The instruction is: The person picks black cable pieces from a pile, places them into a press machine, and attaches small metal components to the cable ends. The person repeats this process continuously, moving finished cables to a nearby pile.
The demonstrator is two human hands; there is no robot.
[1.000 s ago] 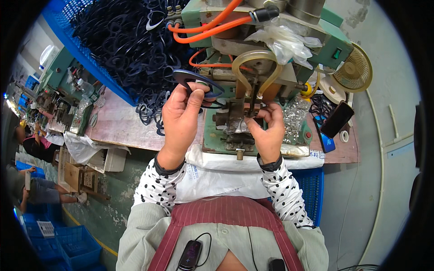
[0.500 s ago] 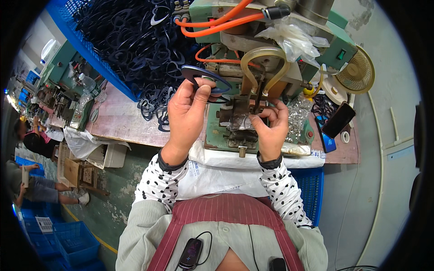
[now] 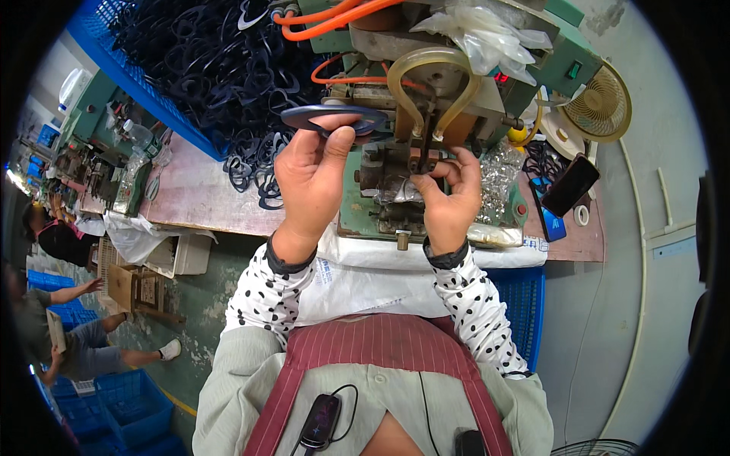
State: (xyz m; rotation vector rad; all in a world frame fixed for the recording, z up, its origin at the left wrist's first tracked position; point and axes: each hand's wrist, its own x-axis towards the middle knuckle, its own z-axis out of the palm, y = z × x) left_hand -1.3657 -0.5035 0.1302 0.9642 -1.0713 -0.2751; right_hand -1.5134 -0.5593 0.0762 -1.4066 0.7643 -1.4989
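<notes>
My left hand (image 3: 310,178) pinches a dark blue flat open-centred piece (image 3: 300,116) between thumb and fingers. The piece is nearly edge-on and level, left of the machine's clamp. My right hand (image 3: 454,199) is at the metal fixture (image 3: 384,176) of a small green bench machine (image 3: 357,216). Its thumb and bent fingers close in beside the fixture's jaw, under a looped yellowish tube (image 3: 398,76). Whatever those fingertips hold is too small or hidden to make out.
A blue basket (image 3: 141,99) heaped with dark open-centred pieces (image 3: 220,68) stands at the back left; several spill onto the table (image 3: 199,194). Small shiny metal parts (image 3: 498,182) lie right of the fixture, near a black phone (image 3: 570,186) and a fan (image 3: 601,110). Orange hoses (image 3: 334,23) cross above.
The dark blue piece has turned from a slant to nearly level and moved slightly left. My right hand stays at the fixture. A person at far left has stretched out an arm.
</notes>
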